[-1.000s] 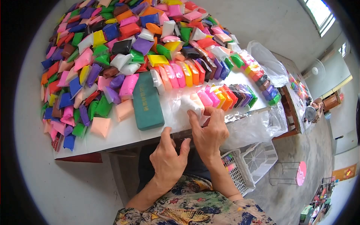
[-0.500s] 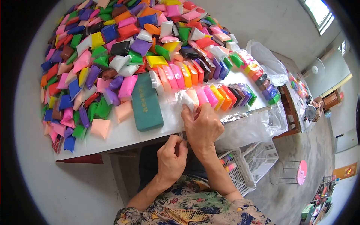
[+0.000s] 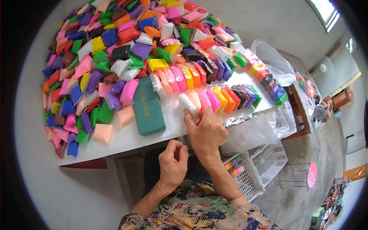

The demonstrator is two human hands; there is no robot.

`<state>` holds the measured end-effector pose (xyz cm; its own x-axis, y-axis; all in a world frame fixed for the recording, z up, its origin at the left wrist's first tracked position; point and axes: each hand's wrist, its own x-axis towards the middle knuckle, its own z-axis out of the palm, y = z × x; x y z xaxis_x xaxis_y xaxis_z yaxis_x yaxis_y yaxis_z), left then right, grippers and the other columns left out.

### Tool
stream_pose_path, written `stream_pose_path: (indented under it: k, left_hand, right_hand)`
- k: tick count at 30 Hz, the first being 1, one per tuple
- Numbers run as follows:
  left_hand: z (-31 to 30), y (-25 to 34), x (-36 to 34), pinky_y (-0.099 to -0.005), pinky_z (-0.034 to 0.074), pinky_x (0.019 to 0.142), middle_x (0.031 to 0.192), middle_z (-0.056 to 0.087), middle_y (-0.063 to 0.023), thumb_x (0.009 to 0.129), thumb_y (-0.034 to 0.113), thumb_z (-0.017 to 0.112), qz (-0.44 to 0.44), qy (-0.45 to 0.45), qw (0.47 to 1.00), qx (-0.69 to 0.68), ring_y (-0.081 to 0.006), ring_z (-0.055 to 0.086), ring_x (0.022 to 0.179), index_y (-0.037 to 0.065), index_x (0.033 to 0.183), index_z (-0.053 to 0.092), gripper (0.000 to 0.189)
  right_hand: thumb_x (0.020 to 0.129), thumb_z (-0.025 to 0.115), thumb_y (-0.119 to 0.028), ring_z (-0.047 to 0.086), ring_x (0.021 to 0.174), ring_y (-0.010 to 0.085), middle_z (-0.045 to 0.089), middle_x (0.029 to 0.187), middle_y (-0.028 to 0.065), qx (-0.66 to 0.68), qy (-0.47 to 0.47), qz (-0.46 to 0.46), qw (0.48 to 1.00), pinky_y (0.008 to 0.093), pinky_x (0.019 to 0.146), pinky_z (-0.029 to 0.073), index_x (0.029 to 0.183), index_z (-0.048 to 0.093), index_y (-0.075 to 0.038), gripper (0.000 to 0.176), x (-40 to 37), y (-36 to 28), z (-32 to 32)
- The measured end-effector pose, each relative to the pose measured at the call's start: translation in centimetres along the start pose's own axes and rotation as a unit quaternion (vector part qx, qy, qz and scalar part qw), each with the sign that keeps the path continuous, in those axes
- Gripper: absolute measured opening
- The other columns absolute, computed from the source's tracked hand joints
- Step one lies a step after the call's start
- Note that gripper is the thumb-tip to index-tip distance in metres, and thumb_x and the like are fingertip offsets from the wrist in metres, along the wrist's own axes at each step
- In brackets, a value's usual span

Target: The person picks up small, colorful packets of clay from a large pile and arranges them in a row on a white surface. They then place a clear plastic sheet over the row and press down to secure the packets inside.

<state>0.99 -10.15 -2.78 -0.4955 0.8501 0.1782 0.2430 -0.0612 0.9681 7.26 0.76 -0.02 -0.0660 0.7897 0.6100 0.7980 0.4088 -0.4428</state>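
Note:
A row of small soft packets in clear wrap, running from white through peach, pink, yellow, orange and red to green, stands on edge near the table's front. My right hand (image 3: pixel 206 132) is closed at its left end, thumb on the white packet (image 3: pixel 186 102) and fingers by the peach packet (image 3: pixel 194 100) and a pink packet (image 3: pixel 203 99). Lower and to the left, my left hand (image 3: pixel 173 163) pinches what looks like clear plastic film (image 3: pixel 184 142) at the table edge. A dark green block (image 3: pixel 149 109) with faint gold lettering lies left of the row.
Behind stands a second row of packets (image 3: pixel 188 76), with a large heap of coloured packets (image 3: pixel 115 46) at the back left. Clear plastic bags (image 3: pixel 260 126) hang over the front edge. White crates (image 3: pixel 245 178) and a pink-topped stool (image 3: pixel 311 174) stand on the floor.
The white packet at the row's left end has moved slightly left and shows more plainly, upright against the peach one. Both hands have shifted only a little.

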Motion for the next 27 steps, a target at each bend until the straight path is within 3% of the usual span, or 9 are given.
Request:
stream_pose_path:
  k: [7,12,15,18,19,22,27]
  left_hand:
    - [-0.8,2.1,-0.1,-0.0386,0.048,0.055,0.077,0.062,-0.0146,0.093,0.014,0.066,-0.007,-0.028,0.992,0.126,-0.0280,0.060,0.057,-0.001,0.101,0.058,0.019]
    - [-1.3,3.6,0.0,-0.0426,0.051,0.061,0.088,0.063,-0.0168,0.091,0.020,0.070,0.005,-0.030,0.970,0.242,-0.0327,0.063,0.065,-0.001,0.111,0.059,0.031]
    - [-1.5,3.7,0.2,-0.0326,0.048,0.055,0.084,0.061,-0.0129,0.091,0.016,0.072,0.079,0.008,0.952,0.297,-0.0200,0.058,0.061,-0.003,0.113,0.061,0.031]
    - [-1.3,4.8,0.7,-0.0463,0.051,0.076,0.101,0.062,-0.0201,0.088,0.019,0.073,0.114,0.063,0.925,0.356,-0.0382,0.062,0.090,-0.003,0.114,0.059,0.037]
    - [-1.4,5.1,1.1,-0.0477,0.049,0.086,0.114,0.058,-0.0227,0.086,0.016,0.074,0.181,0.087,0.902,0.381,-0.0414,0.058,0.102,-0.005,0.120,0.057,0.043]
    - [-1.1,5.4,2.8,-0.0489,0.047,0.092,0.122,0.056,-0.0234,0.084,0.014,0.074,0.247,0.109,0.885,0.381,-0.0419,0.056,0.109,-0.007,0.128,0.053,0.053]
    - [-0.1,5.2,5.0,-0.0476,0.043,0.097,0.126,0.055,-0.0217,0.085,0.016,0.073,0.232,0.101,0.860,0.443,-0.0380,0.054,0.115,-0.006,0.136,0.047,0.062]
  right_hand:
    - [0.075,0.085,-0.033,0.059,0.051,0.0213,0.061,0.064,0.0037,0.081,-0.041,-0.028,0.995,0.0349,0.050,0.044,0.080,0.061,-0.007,0.036,-0.9,1.0,-3.2]
    - [0.079,0.082,-0.019,0.058,0.052,0.0206,0.058,0.063,0.0044,0.138,-0.039,-0.041,0.989,0.0331,0.049,0.044,0.081,0.062,-0.006,0.024,-1.6,3.1,-5.4]
    - [0.081,0.079,-0.012,0.058,0.054,0.0209,0.058,0.065,0.0054,0.190,-0.023,-0.025,0.981,0.0334,0.050,0.045,0.081,0.063,-0.005,0.018,-1.5,4.4,-5.7]
    - [0.082,0.076,-0.007,0.056,0.053,0.0201,0.060,0.071,0.0073,0.201,0.005,-0.012,0.979,0.0340,0.052,0.045,0.086,0.064,-0.003,0.013,-0.7,5.7,-6.3]
    - [0.082,0.076,-0.006,0.056,0.053,0.0200,0.061,0.072,0.0074,0.194,0.023,-0.010,0.981,0.0339,0.052,0.045,0.088,0.064,-0.003,0.013,-0.2,6.2,-6.5]
    - [0.083,0.072,-0.003,0.056,0.060,0.0197,0.062,0.082,0.0094,0.165,0.061,0.001,0.984,0.0341,0.057,0.046,0.096,0.063,-0.001,0.016,1.2,8.0,-7.3]
    - [0.085,0.066,-0.001,0.057,0.074,0.0196,0.061,0.097,0.0116,0.127,0.124,0.027,0.984,0.0343,0.064,0.046,0.107,0.062,0.002,0.023,3.6,12.3,-7.4]
